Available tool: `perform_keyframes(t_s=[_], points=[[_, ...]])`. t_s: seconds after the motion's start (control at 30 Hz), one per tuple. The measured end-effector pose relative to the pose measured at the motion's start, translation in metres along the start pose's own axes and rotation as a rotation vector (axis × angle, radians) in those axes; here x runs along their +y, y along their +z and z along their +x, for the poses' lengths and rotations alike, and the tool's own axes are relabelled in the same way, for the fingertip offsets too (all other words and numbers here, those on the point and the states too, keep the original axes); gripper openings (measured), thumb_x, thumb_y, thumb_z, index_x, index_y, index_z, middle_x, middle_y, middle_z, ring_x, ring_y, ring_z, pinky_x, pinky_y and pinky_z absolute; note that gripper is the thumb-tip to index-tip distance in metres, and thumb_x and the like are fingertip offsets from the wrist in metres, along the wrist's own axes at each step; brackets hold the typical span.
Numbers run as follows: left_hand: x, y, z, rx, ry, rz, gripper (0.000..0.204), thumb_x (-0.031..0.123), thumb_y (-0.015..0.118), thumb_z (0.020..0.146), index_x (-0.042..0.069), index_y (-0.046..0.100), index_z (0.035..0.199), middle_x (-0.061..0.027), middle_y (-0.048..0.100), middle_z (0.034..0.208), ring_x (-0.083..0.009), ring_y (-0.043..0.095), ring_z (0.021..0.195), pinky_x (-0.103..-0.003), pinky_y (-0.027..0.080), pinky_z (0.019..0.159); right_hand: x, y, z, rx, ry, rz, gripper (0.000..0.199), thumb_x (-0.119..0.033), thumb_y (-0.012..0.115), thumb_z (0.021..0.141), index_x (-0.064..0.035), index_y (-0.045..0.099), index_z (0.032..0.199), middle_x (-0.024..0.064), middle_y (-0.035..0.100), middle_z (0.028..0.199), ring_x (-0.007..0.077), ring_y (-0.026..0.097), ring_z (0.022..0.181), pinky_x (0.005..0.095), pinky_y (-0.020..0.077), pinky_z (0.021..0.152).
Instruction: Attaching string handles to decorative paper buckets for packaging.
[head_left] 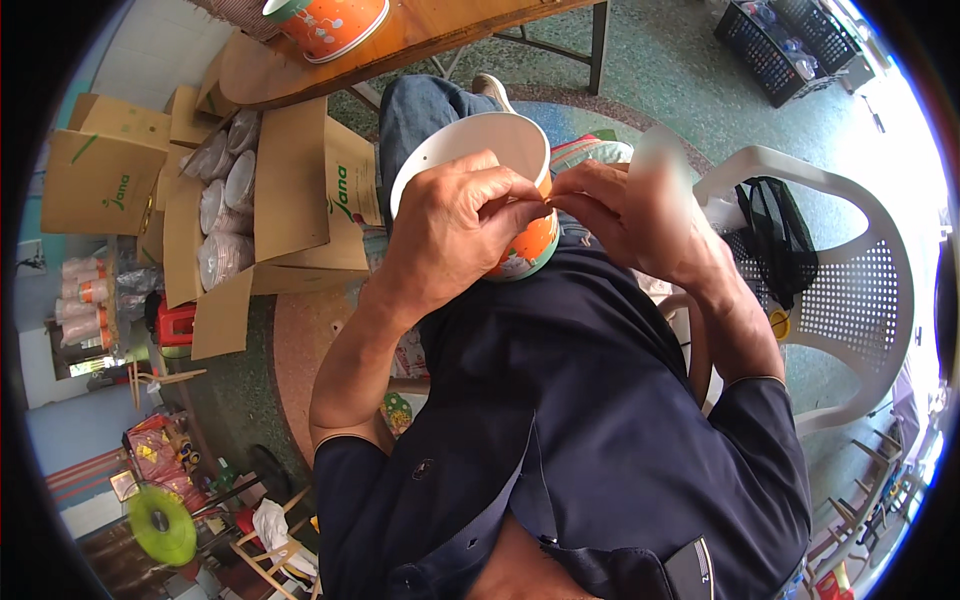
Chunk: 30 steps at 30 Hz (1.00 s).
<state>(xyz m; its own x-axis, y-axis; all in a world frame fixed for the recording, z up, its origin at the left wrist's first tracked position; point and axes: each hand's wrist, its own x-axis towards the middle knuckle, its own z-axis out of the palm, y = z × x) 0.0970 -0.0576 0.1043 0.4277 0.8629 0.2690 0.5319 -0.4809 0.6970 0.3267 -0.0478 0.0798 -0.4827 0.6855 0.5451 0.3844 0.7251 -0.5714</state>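
An orange paper bucket [538,238] with a white inside and a green lower band sits tilted on my lap. A small dark hole shows in its inner wall near the rim. My left hand [445,235] is closed in a pinch in front of the bucket. My right hand [635,215] pinches from the other side, and the fingertips of both hands meet just outside the bucket's wall. Whatever is between them is too small to make out. Part of the bucket is hidden behind my left hand.
An opened cardboard box [290,180] holding stacked, plastic-wrapped white tubs [228,190] stands at my left. Ahead is a wooden table [430,40] bearing another orange bucket [335,22]. A white plastic chair [860,290] with a black mesh bag [782,240] is on my right, a black crate [765,50] beyond.
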Motion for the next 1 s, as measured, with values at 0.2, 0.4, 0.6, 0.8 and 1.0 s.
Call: perform_keyframes(t_s=[0.2,0.4,0.6,0.8,1.0], points=[[-0.006,0.001,-0.01,0.01,0.153,0.04,0.012,0.005,0.079,0.091,0.0,0.068,0.093,-0.0081,0.071,0.082,-0.0217,0.07,0.072,-0.033,0.055,0.068,-0.006,-0.034,0.014,-0.274,0.057,0.271,0.012,-0.013,0.074,0.094,-0.0016,0.073,0.093,0.0116,0.071,0.078,0.0289,0.069,0.069,0.0381,0.0539,0.067],[-0.002,0.008,-0.016,0.037,0.191,0.004,0.009,0.003,0.075,0.092,0.001,0.067,0.09,-0.0073,0.069,0.077,-0.02,0.069,0.066,-0.031,0.055,0.061,0.0,-0.04,0.039,-0.194,0.471,0.581,0.037,-0.039,0.072,0.101,-0.0034,0.074,0.092,-0.0073,0.055,0.069,0.002,0.044,0.062,0.0238,0.034,0.055],[-0.002,-0.004,-0.014,-0.027,0.137,0.079,0.006,-0.002,0.07,0.088,0.001,0.065,0.087,-0.0072,0.066,0.075,-0.0181,0.068,0.064,-0.03,0.054,0.059,0.015,-0.025,0.05,-0.046,0.435,0.801,0.034,-0.037,0.067,0.105,-0.0064,0.067,0.09,-0.0103,0.038,0.062,0.0004,0.028,0.053,0.0235,0.0193,0.047],[-0.014,0.0,-0.019,0.121,0.179,0.03,0.004,0.002,0.064,0.088,0.004,0.06,0.088,-0.0116,0.061,0.07,-0.0291,0.065,0.059,-0.038,0.051,0.057,0.028,-0.026,0.056,-0.019,0.433,0.895,0.029,-0.034,0.071,0.103,-0.0051,0.072,0.098,-0.0105,0.042,0.063,0.0003,0.034,0.054,0.0226,0.0267,0.051],[-0.072,-0.019,-0.015,0.455,0.236,-0.457,0.041,0.04,0.046,0.112,0.0,0.054,0.107,0.0047,0.042,0.065,-0.0053,0.037,0.058,-0.024,0.029,0.055,0.059,-0.017,0.055,0.061,0.165,0.872,0.025,-0.03,0.067,0.106,-0.0065,0.075,0.11,-0.0017,0.069,0.092,0.0053,0.056,0.077,0.0252,0.0507,0.073]])
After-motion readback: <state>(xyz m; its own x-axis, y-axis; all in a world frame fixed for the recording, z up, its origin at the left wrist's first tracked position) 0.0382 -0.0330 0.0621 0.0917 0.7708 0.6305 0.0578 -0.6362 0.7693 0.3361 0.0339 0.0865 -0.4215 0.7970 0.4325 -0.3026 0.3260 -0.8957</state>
